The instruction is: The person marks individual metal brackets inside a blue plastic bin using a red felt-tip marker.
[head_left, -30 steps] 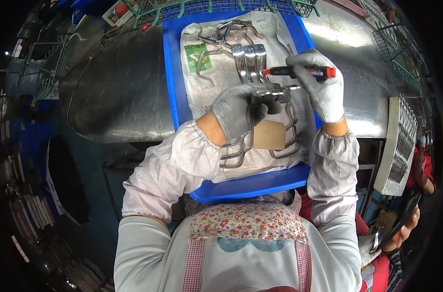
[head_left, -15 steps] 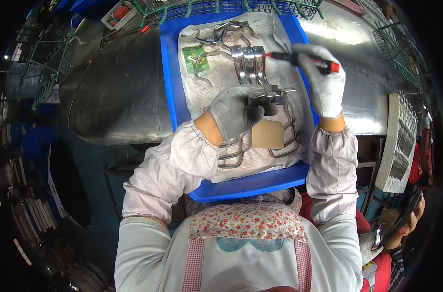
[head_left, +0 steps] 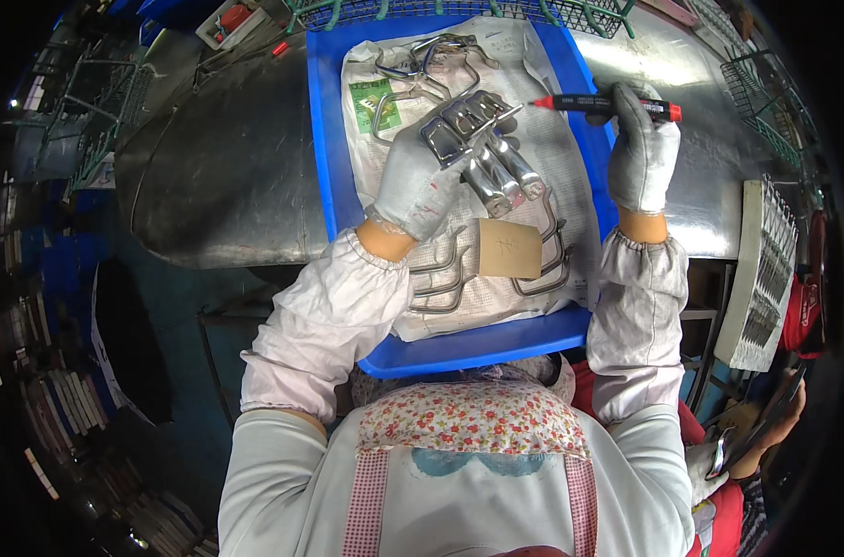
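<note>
From where I stand, the metal surface (head_left: 227,176) is the biggest thing here, with a blue tray (head_left: 477,351) over its edge, lined with printed paper (head_left: 554,121). Above that lining are the hands. The left hand (head_left: 411,186) is closed around a bunch of shiny metal pieces (head_left: 489,176), holding them over the middle of the tray with their looped ends tilted up; its fingers are mostly hidden, so I can't tell how tight the grip is. The right hand (head_left: 640,148) is pinched round the marker, over the tray's right side. Bent rods (head_left: 457,302) lie on the paper near a brown card (head_left: 510,249). The marker (head_left: 607,105) is uncapped, its red tip pointing left toward the pieces but apart from them. I'd say steady the bunch before the tip comes near, spread the faces so each shows, use light contact, and spare the polished parts any stray ink.
</note>
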Demonstrator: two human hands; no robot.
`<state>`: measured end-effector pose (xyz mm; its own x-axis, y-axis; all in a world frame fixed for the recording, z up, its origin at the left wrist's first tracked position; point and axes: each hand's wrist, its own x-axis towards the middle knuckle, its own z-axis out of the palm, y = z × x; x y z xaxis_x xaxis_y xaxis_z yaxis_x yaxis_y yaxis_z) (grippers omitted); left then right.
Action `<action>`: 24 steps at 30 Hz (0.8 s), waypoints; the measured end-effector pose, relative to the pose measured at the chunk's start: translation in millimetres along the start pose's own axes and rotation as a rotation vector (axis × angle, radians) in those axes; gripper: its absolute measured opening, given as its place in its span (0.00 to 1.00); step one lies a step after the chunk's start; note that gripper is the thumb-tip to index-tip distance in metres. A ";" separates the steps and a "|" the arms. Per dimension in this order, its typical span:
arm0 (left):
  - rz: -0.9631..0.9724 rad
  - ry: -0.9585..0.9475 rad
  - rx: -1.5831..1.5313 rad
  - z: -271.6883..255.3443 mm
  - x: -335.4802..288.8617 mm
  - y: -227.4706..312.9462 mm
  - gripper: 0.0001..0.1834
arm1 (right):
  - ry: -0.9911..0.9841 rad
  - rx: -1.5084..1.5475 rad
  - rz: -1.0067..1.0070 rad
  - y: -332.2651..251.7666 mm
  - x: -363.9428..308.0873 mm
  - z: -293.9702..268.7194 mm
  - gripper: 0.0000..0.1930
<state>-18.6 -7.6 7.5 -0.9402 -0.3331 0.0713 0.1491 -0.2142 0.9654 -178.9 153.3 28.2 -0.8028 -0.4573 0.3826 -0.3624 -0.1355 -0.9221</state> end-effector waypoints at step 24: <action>0.230 0.211 0.459 9.2 -7.0 4.4 0.22 | -0.389 -0.174 -0.018 -28.9 -10.4 11.2 0.05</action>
<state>-14.1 2.2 13.6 -0.8103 -0.5108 0.2873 0.1506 0.2924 0.9444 -154.8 152.0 50.3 -0.5690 -0.7584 0.3178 -0.4763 -0.0111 -0.8792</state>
